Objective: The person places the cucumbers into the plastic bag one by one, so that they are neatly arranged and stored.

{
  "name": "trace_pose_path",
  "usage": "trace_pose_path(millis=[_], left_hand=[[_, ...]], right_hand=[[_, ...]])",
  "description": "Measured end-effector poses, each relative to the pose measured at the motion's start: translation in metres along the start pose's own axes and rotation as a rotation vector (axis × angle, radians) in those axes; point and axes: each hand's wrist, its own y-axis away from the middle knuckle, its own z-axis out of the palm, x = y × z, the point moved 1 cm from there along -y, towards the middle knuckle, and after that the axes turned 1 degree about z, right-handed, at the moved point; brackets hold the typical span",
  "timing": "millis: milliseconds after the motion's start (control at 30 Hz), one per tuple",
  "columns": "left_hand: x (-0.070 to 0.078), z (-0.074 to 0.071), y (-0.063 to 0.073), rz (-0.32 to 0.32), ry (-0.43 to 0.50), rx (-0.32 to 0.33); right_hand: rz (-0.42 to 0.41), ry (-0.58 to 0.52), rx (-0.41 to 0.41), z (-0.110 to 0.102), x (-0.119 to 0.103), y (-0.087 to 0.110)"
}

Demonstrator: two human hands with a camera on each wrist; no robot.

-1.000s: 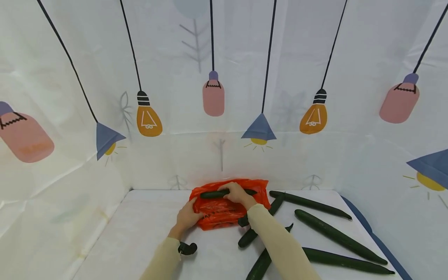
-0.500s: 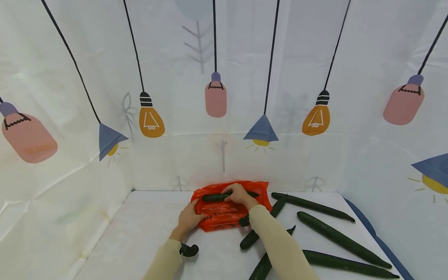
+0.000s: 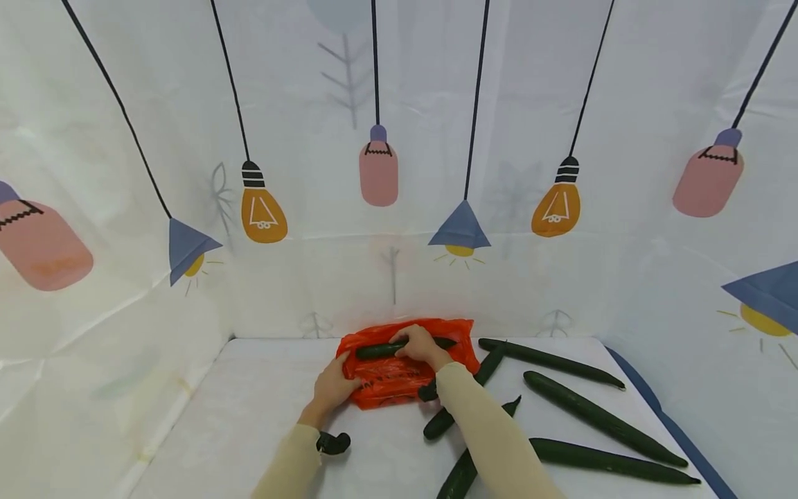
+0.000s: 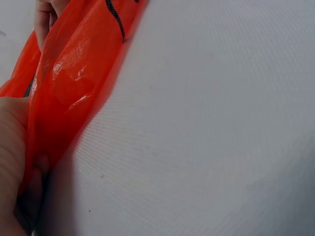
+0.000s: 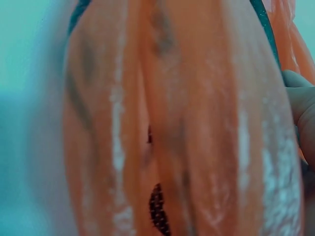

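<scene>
A red-orange plastic bag (image 3: 389, 384) lies at the back middle of the white table, with a dark green cucumber (image 3: 372, 351) lying lengthwise on it or in its opening. The right hand (image 3: 420, 344) grips this cucumber from above, near its middle. At the bag's left side, the left hand (image 3: 332, 385) pinches the plastic. In the left wrist view the thumb of the left hand (image 4: 11, 147) lies over the bag's edge, and fingers show through the film beneath. The bag (image 5: 197, 123) fills most of the right wrist view, hiding much of the right hand.
To the right lie several long cucumbers: one (image 3: 551, 360) at the back, another (image 3: 598, 416) slanting, a third (image 3: 614, 462) nearer the front. One more cucumber (image 3: 460, 477) is partly under the right sleeve (image 3: 492, 430). A printed curtain (image 3: 399, 277) hangs behind the white table (image 3: 249, 409).
Both hands stay in place on the bag and the cucumber. Only the head view shifts slightly.
</scene>
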Motion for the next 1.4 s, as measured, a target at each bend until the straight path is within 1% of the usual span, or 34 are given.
trace_pose_path(millis=[167, 333, 567, 667, 833, 933, 1000, 1100, 1300, 1400], left_hand=[[0.0, -0.002, 0.0, 0.001, 0.002, -0.02], [0.001, -0.002, 0.0, -0.024, 0.002, -0.016], [0.003, 0.001, -0.001, -0.019, 0.029, -0.023], [0.003, 0.0, -0.001, -0.013, 0.02, -0.013], [0.002, -0.003, -0.002, 0.0, 0.01, -0.007], [0.002, -0.009, -0.005, -0.011, 0.016, -0.015], [0.004, -0.013, -0.007, -0.009, 0.031, -0.011], [0.004, -0.015, -0.007, -0.017, 0.076, 0.003], [0.001, -0.01, 0.001, -0.038, 0.15, 0.002], [0.003, -0.011, 0.0, -0.014, 0.192, 0.02]], right_hand=[[0.001, 0.023, 0.009, 0.001, -0.001, 0.0], [-0.043, 0.005, 0.008, 0.0, -0.002, 0.002], [-0.08, 0.039, 0.046, -0.009, 0.002, 0.011], [-0.102, 0.059, 0.043, -0.016, 0.004, 0.013], [-0.132, 0.08, 0.041, -0.034, 0.002, 0.02], [-0.146, 0.08, 0.011, -0.048, -0.001, 0.027], [-0.17, 0.082, -0.01, -0.06, -0.004, 0.035], [-0.211, 0.097, -0.018, -0.078, -0.005, 0.052], [-0.287, 0.165, 0.008, -0.106, 0.009, 0.097], [-0.334, 0.171, 0.024, -0.122, 0.016, 0.12]])
